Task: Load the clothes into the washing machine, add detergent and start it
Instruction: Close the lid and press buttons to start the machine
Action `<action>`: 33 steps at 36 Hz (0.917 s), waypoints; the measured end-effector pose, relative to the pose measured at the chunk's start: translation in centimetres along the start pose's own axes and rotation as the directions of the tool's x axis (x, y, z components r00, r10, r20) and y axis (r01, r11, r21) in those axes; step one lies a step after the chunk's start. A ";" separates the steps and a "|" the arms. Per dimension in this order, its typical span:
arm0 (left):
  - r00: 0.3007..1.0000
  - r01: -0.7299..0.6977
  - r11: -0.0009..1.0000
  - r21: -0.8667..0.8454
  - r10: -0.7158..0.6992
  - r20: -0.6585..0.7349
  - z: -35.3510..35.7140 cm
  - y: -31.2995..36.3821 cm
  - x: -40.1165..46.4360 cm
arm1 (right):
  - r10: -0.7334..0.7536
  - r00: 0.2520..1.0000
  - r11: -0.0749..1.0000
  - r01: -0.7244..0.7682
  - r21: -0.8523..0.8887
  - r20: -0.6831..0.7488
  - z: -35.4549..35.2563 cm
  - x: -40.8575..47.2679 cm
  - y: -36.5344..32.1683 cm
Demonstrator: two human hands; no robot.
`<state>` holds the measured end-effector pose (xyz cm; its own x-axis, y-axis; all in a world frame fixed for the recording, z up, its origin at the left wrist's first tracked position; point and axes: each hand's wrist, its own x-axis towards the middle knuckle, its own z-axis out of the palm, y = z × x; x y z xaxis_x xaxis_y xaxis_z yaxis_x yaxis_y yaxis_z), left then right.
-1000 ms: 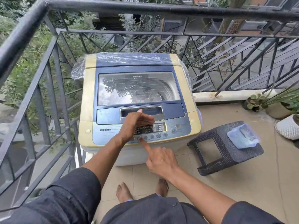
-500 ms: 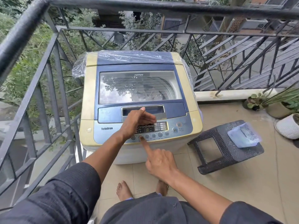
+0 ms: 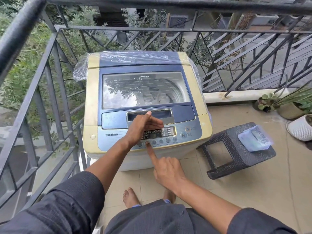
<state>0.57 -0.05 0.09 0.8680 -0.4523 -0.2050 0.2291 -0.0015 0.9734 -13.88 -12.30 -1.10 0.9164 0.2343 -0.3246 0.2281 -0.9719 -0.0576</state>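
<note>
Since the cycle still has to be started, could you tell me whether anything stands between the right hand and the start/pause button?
Nothing visible does. The right hand has its forefinger on a button in the lower row, and the start/pause button lies bare further right on the washing machine panel. The left hand hovers over the display, left of it.

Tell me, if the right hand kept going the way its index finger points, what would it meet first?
The right hand would meet a small round button on the blue-and-cream washing machine; its fingertip looks already on it, though contact is hard to confirm.
</note>
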 end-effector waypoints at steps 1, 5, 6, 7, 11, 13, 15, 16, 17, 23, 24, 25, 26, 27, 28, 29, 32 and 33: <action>1.000 0.000 1.000 -0.002 0.000 0.002 0.0 0.0 0.0 | -0.001 1.000 1.000 0.001 -0.010 -0.001 0.2 0.0 0.0; 1.000 0.015 1.000 -0.004 -0.015 0.004 0.0 -0.1 0.1 | -0.001 1.000 1.000 0.001 -0.003 0.023 0.6 0.1 0.2; 1.000 0.024 1.000 -0.009 -0.024 0.001 0.0 -0.2 0.2 | -0.001 0.999 1.000 0.000 0.009 0.033 0.6 0.1 0.2; 1.000 0.031 0.999 -0.011 -0.031 -0.002 0.0 -0.1 0.2 | 0.002 0.999 1.000 -0.003 0.024 0.041 0.5 0.2 0.1; 0.999 0.036 0.999 -0.007 -0.036 -0.008 0.0 0.0 0.1 | 0.038 0.997 0.991 -0.045 0.125 0.062 -0.2 0.2 0.3; 0.999 0.039 0.999 -0.005 -0.039 -0.011 0.1 0.0 0.1 | 0.053 0.997 0.982 -0.063 0.180 0.059 -0.3 0.1 0.7; 0.999 0.040 0.999 0.000 -0.040 -0.011 0.1 0.0 0.1 | 0.066 0.997 0.972 -0.073 0.225 0.038 -0.1 -0.1 1.2; 0.999 0.040 0.999 0.000 -0.040 -0.011 0.1 0.0 0.0 | 0.076 0.997 0.969 -0.080 0.233 0.028 0.0 -0.2 1.4; 0.999 0.038 0.999 0.000 -0.038 -0.011 0.1 0.0 0.0 | 0.088 0.996 0.967 -0.090 0.237 0.020 0.2 -0.3 1.6; 1.000 0.009 1.000 0.015 -0.009 -0.017 0.3 -0.1 -0.4 | 0.140 0.990 0.959 -0.132 0.251 -0.014 0.8 -1.0 2.9; 1.000 0.009 1.000 0.013 -0.009 -0.020 0.4 -0.1 -0.4 | 0.150 0.989 0.958 -0.141 0.251 -0.017 0.9 -1.1 3.1; 1.000 0.009 1.000 0.013 -0.009 -0.024 0.4 -0.2 -0.5 | 0.163 0.986 0.956 -0.152 0.252 -0.021 1.0 -1.1 3.4; 1.000 0.008 1.000 0.013 -0.008 -0.029 0.5 -0.2 -0.5 | 0.176 0.984 0.954 -0.164 0.250 -0.027 1.0 -1.2 3.6; 0.999 0.006 1.000 0.014 -0.005 -0.033 0.5 -0.3 -0.6 | 0.189 0.981 0.953 -0.175 0.248 -0.034 1.1 -1.3 3.9; 0.999 0.003 1.000 0.014 -0.002 -0.036 0.6 -0.3 -0.6 | 0.201 0.979 0.951 -0.186 0.245 -0.039 1.1 -1.4 4.1; 0.999 0.001 1.000 0.014 -0.001 -0.040 0.6 -0.4 -0.6 | 0.213 0.976 0.950 -0.197 0.242 -0.040 1.1 -1.5 4.4; 0.999 0.005 1.000 0.017 -0.004 -0.048 0.7 -0.4 -0.6 | 0.253 0.967 0.942 -0.239 0.234 -0.033 1.0 -1.9 5.2; 0.999 -0.001 1.000 0.021 0.002 -0.048 0.7 -0.5 -0.6 | 0.268 0.963 0.939 -0.254 0.234 -0.032 0.9 -2.0 5.4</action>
<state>-0.36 -0.41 -0.16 0.8887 -0.4088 -0.2074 0.2187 -0.0196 0.9756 -14.79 -18.07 -1.65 0.9540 -0.0345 -0.2977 -0.0953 -0.9767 -0.1924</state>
